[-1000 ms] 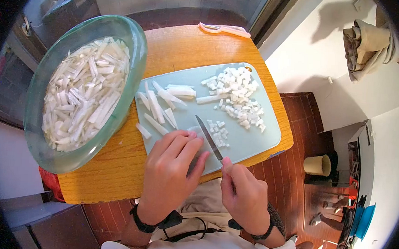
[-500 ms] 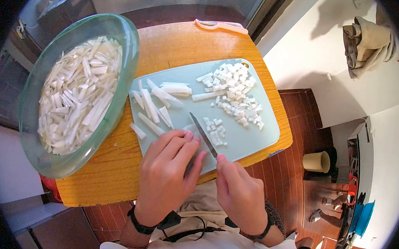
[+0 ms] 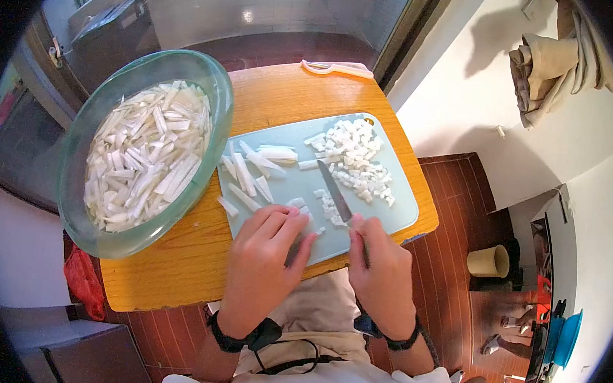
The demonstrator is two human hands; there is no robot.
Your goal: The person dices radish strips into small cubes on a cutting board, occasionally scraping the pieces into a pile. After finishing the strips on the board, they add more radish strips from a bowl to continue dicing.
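1. The bowl [image 3: 222, 109], green and see-through, stands at the left of your worktop [image 3: 175, 275], partly out past its edge. White strips [image 3: 147, 157] fill much of it, lying every which way (whether there is water among them, you can't tell from here).

2. Beside the bowl, your board [image 3: 397, 207] lies flat. Loose sticks [image 3: 244, 174] lie on its left part, a heap of cubes [image 3: 355, 142] at its far right, and a smaller patch [image 3: 325, 201] nearer you.

3. Your right hand [image 3: 383, 273] has its fingers closed round the handle of the knife [image 3: 336, 195]. The blade slants away from you over the board, between the smaller patch and the heap, its tip near a single stick [image 3: 311, 164] by the heap.

4. Your left hand [image 3: 264, 259] is bent, fingertips down at the near side of the board beside a few cut bits [image 3: 299, 204]. You can't tell whether those fingers grip a piece, as the hand hides what is under it.

5. A pink peeler [image 3: 337, 68] lies at the worktop's far edge.

6. Off to your right, a cream bin [image 3: 488, 261] is on the floor (its inside too dim to read), with a blue basin [image 3: 568, 339] farther right.
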